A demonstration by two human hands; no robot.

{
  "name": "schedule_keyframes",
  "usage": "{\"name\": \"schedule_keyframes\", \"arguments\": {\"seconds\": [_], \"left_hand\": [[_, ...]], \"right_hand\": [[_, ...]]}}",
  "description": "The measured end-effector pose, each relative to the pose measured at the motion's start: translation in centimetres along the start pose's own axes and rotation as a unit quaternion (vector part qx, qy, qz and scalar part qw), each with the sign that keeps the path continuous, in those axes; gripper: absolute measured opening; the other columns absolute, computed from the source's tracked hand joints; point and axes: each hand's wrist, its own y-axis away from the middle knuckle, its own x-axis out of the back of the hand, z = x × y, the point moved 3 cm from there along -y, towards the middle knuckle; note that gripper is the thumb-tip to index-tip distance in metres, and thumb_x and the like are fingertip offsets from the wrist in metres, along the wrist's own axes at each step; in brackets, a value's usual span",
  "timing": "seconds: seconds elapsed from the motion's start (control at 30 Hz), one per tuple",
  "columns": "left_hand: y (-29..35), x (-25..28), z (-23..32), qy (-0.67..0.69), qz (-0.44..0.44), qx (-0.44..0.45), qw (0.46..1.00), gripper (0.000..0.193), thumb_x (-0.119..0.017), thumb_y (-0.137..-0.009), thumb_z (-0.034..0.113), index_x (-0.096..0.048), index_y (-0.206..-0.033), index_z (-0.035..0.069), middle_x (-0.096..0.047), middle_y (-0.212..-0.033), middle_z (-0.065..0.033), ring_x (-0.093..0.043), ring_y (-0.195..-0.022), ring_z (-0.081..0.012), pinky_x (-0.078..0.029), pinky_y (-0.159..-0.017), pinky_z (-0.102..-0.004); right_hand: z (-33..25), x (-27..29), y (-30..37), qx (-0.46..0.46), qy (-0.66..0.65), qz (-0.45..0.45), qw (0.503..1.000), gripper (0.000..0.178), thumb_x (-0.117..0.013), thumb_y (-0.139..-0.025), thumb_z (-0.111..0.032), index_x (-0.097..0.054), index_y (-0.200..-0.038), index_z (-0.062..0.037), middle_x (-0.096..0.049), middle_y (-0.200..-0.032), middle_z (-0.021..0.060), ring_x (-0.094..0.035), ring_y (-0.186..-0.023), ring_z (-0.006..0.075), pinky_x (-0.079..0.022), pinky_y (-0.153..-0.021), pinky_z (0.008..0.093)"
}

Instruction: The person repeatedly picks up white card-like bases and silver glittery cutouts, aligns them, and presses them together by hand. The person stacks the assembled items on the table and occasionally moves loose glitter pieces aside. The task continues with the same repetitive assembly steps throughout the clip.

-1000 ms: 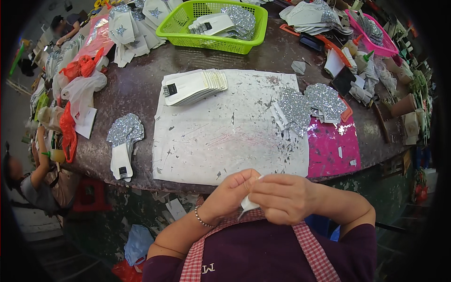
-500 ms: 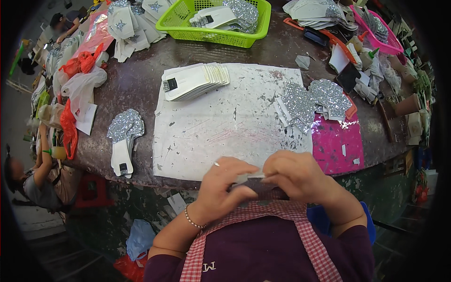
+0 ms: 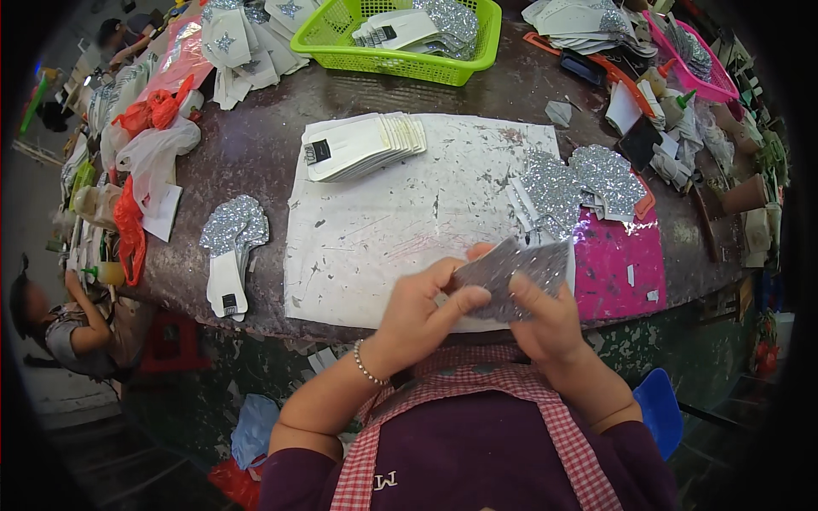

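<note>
- Both hands have turned up the silver glitter piece (image 3: pixel 501 277) since half a second ago: then only a pale edge showed between the fingers, now its sparkling face is spread above the near part of the white sheet (image 3: pixel 400 209).
- Left hand (image 3: pixel 417 311), wearing a beaded bracelet (image 3: pixel 366 364), is half curled, its thumb and fingers gripping the piece's left end.
- Right hand (image 3: pixel 550 322) grasps the right part, thumb pressed on the glittery face, which hides some of it; its other fingers are mostly out of sight behind.
- On the white sheet's far left lies a fanned stack of white pieces (image 3: pixel 349 149).
- Right of the hands, a glitter pile (image 3: pixel 547 192) overlaps the white sheet and the pink sheet (image 3: pixel 615 268).
- Well to the left, a smaller glitter bundle (image 3: pixel 234 226) rests on the dark table (image 3: pixel 247 162).
- Farther off stand a green basket (image 3: pixel 392 65) and, far right, a pink basket (image 3: pixel 714 87).
</note>
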Motion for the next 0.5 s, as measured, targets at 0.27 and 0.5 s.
{"name": "schedule_keyframes", "arguments": {"seconds": [0.27,0.5], "left_hand": [[-12.4,13.1,1.7,-0.639,0.172,-0.242,0.709,0.028,-0.069,-0.094,0.017,-0.072,-0.12,0.007,-0.072,-0.121,-0.0108,-0.066,-0.111,-0.0321,-0.052,-0.092,-0.0393],[-12.3,13.8,0.5,-0.61,0.139,-0.221,0.748,0.037,-0.077,-0.087,0.023,-0.066,-0.118,0.006,-0.071,-0.113,-0.0115,-0.065,-0.106,-0.0326,-0.051,-0.09,-0.0414]], "right_hand": [[0.1,4.1,-1.4,0.011,0.048,0.13,0.99,0.041,-0.073,-0.09,0.005,-0.059,-0.128,0.0039,-0.07,-0.118,0.0138,-0.07,-0.106,0.0224,-0.058,-0.094,0.0394],[0.4,5.2,-1.7,0.016,0.197,0.072,0.978,0.031,-0.077,-0.091,-0.005,-0.068,-0.12,0.0033,-0.073,-0.109,0.0084,-0.068,-0.097,0.0143,-0.055,-0.087,0.0312]]}}
